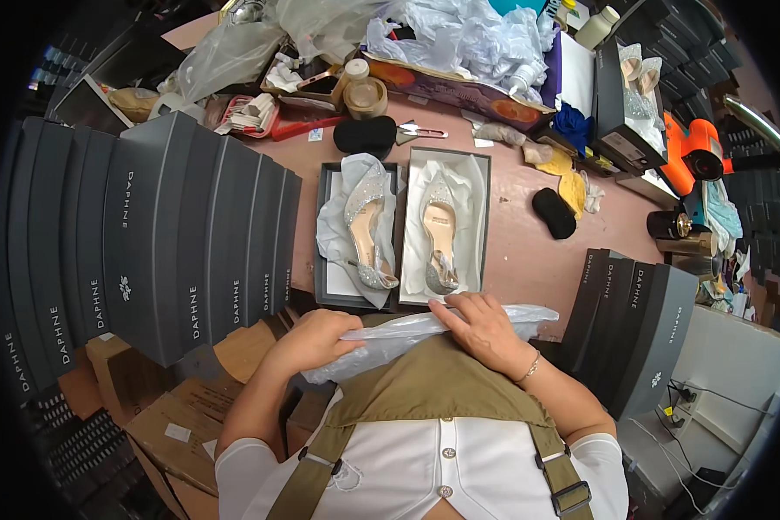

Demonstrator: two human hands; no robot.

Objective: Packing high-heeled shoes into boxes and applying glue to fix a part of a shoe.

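Head camera gave me both hands pressed low against the chest, gripping one clear plastic bag (425, 334) between them. My left hand (316, 340) was curled around its left end, fingers closed on the crumpled film; my right hand (485, 329) lay flatter over the top, fingers spread and pinching the upper edge. I judged the bag feather-light, limp and slippery, best taken by its edges. Just beyond the hands sat two open shoe boxes, the left box (322, 260) and the right box (485, 217), touching side by side on the table (529, 251), each holding a glittery heeled shoe on white tissue. Stacked dark boxes (156, 234) stood beyond my left hand.
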